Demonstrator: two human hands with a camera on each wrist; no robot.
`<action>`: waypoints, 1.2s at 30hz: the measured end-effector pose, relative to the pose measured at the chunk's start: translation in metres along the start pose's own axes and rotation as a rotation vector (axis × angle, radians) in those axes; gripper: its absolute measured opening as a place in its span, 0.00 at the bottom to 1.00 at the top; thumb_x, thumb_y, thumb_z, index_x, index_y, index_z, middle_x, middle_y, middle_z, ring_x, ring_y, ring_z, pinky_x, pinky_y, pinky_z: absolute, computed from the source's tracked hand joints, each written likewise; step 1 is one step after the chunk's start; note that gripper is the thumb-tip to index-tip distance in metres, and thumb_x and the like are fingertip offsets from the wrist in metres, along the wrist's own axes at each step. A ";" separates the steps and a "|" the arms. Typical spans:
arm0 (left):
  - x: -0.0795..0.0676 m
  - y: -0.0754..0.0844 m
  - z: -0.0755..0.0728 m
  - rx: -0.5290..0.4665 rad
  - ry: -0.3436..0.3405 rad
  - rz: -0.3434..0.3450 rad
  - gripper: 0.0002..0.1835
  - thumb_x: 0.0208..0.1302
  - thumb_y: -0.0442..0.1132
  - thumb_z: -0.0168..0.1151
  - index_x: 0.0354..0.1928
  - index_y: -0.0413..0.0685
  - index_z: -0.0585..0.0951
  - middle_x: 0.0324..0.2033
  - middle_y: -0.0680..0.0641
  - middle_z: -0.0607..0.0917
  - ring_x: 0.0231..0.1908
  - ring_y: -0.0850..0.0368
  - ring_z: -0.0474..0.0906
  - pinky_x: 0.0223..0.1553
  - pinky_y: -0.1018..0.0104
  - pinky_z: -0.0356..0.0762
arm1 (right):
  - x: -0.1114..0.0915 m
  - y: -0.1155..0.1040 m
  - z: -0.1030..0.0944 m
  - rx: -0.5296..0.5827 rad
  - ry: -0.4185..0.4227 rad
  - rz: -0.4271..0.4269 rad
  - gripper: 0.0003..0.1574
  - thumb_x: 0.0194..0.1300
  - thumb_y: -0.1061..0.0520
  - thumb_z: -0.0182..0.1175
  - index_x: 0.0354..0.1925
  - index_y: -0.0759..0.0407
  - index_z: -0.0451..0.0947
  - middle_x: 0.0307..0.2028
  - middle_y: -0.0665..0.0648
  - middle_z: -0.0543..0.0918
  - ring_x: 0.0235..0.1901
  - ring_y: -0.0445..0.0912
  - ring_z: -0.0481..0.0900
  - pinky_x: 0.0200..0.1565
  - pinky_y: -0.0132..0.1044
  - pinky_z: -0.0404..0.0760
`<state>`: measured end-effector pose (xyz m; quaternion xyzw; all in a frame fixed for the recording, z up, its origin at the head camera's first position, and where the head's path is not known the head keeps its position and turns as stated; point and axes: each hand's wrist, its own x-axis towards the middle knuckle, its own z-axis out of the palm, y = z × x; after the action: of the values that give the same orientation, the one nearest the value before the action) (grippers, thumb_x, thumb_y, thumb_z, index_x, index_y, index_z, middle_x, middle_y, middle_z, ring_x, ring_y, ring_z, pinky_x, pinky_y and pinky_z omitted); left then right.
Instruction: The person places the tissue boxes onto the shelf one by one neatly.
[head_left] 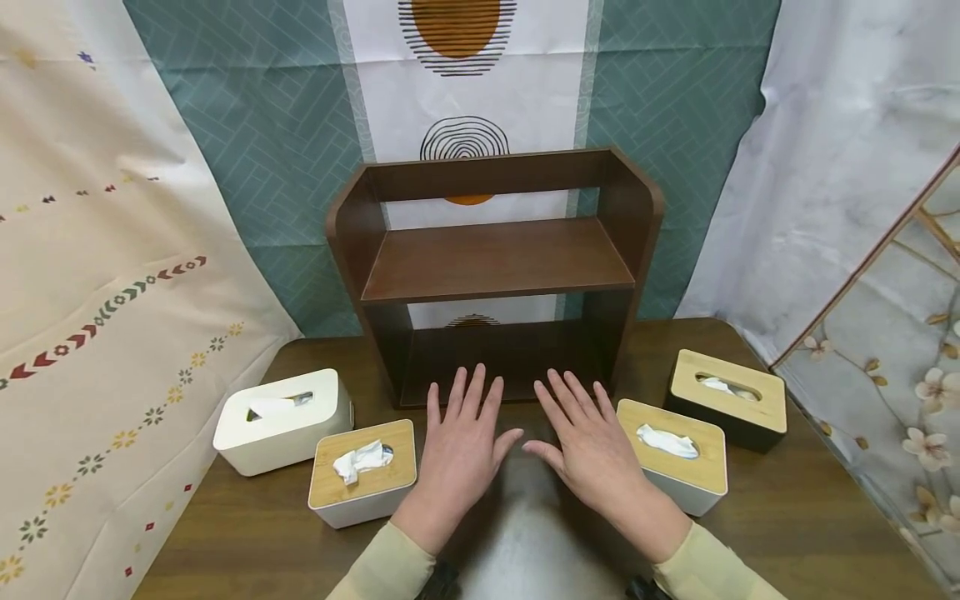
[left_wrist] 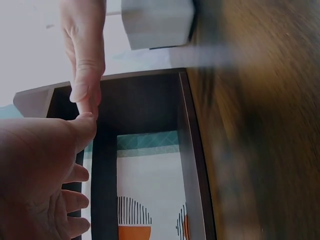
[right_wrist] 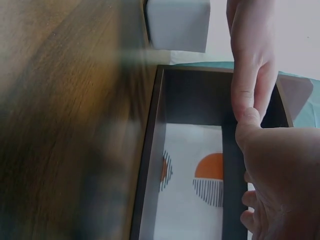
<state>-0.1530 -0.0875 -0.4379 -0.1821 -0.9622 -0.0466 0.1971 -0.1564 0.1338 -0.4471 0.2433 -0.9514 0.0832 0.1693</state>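
Both hands are held out palm down with fingers spread in front of a dark brown two-tier shelf [head_left: 495, 258], and neither holds anything. The left hand [head_left: 461, 450] is beside a white tissue box with a wooden lid [head_left: 375, 437]. My right hand [head_left: 588, 446] partly covers the near side of another wooden-lidded white tissue box [head_left: 637, 417]. The thumbs point toward each other with a small gap in the head view. From the wrist views, the left hand [left_wrist: 40, 165] and the right hand [right_wrist: 285, 170] appear in front of the shelf's lower opening.
An all-white tissue box [head_left: 285, 421] stands at the far left. To the far right is a black tissue box with a wooden lid [head_left: 727, 396]. Patterned cloths [head_left: 285, 125] hang behind and at both sides of the brown wooden table [head_left: 247, 533].
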 end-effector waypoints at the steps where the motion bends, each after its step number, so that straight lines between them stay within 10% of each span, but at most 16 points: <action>1: 0.001 0.001 0.000 -0.006 -0.005 0.000 0.41 0.81 0.67 0.59 0.84 0.49 0.71 0.84 0.38 0.64 0.84 0.35 0.56 0.79 0.26 0.51 | -0.001 0.001 0.000 -0.004 0.000 0.004 0.56 0.76 0.29 0.65 0.87 0.57 0.61 0.86 0.62 0.60 0.85 0.61 0.56 0.81 0.66 0.53; 36: 0.014 0.036 0.006 -0.114 -0.023 0.013 0.42 0.80 0.68 0.60 0.84 0.51 0.70 0.83 0.40 0.66 0.84 0.38 0.57 0.79 0.27 0.52 | -0.049 0.046 -0.029 0.023 -0.015 0.131 0.57 0.78 0.28 0.61 0.89 0.55 0.56 0.87 0.62 0.58 0.85 0.63 0.54 0.83 0.63 0.44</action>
<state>-0.1538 -0.0486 -0.4370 -0.1998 -0.9590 -0.0982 0.1754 -0.1308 0.2019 -0.4417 0.1832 -0.9655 0.1034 0.1536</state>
